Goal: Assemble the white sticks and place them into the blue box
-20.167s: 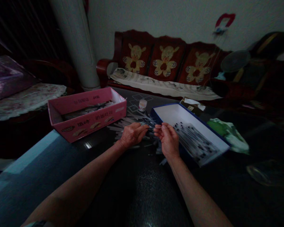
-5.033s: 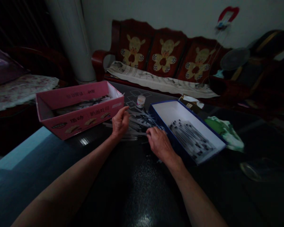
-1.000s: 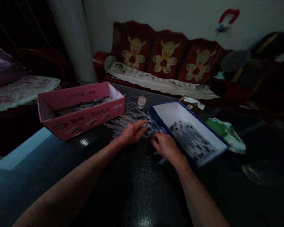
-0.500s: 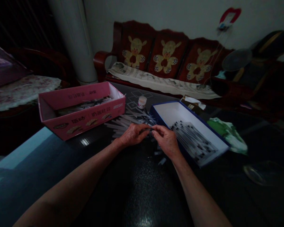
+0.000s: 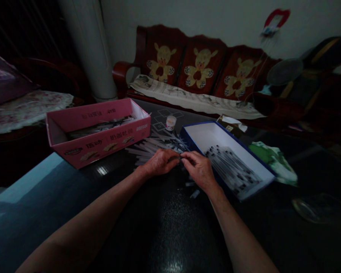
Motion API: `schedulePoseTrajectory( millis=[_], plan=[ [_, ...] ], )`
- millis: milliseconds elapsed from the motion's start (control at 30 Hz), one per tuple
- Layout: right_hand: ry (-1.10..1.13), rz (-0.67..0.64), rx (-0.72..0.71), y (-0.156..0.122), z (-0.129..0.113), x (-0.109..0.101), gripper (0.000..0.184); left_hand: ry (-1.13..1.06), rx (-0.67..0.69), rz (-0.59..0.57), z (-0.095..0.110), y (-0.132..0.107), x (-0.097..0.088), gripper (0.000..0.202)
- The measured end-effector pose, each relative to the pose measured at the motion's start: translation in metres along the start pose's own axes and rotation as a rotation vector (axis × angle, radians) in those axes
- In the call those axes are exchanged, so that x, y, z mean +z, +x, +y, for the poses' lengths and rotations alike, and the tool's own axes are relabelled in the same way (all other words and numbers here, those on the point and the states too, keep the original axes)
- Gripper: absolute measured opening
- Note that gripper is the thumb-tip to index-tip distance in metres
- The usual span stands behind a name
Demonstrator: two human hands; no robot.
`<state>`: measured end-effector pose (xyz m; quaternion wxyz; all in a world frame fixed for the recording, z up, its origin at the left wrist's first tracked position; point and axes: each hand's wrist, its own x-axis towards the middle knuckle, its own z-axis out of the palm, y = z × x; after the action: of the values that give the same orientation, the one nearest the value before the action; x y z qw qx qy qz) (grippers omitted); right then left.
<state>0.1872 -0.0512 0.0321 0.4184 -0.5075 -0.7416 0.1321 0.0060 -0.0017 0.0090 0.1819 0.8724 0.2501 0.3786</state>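
Meanwhile, over the dark desk [image 5: 165,227], I watch the left hand [image 5: 159,163] and right hand [image 5: 200,170] meet, each grip pinched onto one thin dark stick [image 5: 179,157], just above the pile of pale sticks [image 5: 150,146] between pink carton [image 5: 102,142] and blue-edged white box [image 5: 207,135].

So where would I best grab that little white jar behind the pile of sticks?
Likely from above, with fingers around its round sides. The jar stands upright between the pink box on one side and the blue box on the other, with loose sticks lying in front, so a sideways reach would probably knock something.
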Motion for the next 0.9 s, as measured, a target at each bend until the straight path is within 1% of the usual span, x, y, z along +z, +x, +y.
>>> schedulePoseTrajectory(
  millis=[67,167,267,400,467,533,633,767,833,900],
  plan=[
    [0.011,0.000,0.006,0.000,0.000,0.001,0.016,0.011,0.032,0.011,-0.001,0.000,0.000,0.019],
    [0.062,0.002,0.054,-0.001,0.002,0.003,0.017,0.029,0.046,0.006,-0.003,0.000,0.000,0.020],
    [0.181,-0.019,0.155,-0.002,0.007,0.006,0.020,0.049,0.034,-0.008,-0.003,0.000,0.000,0.019],
    [0.426,-0.059,0.325,-0.003,0.014,0.009,0.024,0.055,0.040,-0.046,-0.001,0.001,-0.001,0.019],
    [0.492,-0.065,0.372,-0.003,0.016,0.010,0.024,0.067,0.050,-0.060,-0.001,0.001,-0.001,0.020],
    [0.503,-0.072,0.392,-0.003,0.017,0.009,0.025,0.083,0.061,-0.063,0.000,0.002,-0.001,0.021],
    [0.442,-0.093,0.359,-0.003,0.016,0.006,0.025,0.101,0.073,-0.063,0.000,0.002,-0.002,0.023],
    [0.197,-0.130,0.210,-0.003,0.010,0.002,0.023,0.119,0.075,-0.089,0.002,0.003,-0.003,0.023],
    [0.093,-0.120,0.151,-0.004,0.007,0.003,0.026,0.128,0.085,-0.110,0.003,0.003,-0.003,0.023],
    [0.035,-0.081,0.134,-0.004,0.006,0.006,0.033,0.126,0.097,-0.129,0.005,0.003,-0.003,0.023]
  ],
)
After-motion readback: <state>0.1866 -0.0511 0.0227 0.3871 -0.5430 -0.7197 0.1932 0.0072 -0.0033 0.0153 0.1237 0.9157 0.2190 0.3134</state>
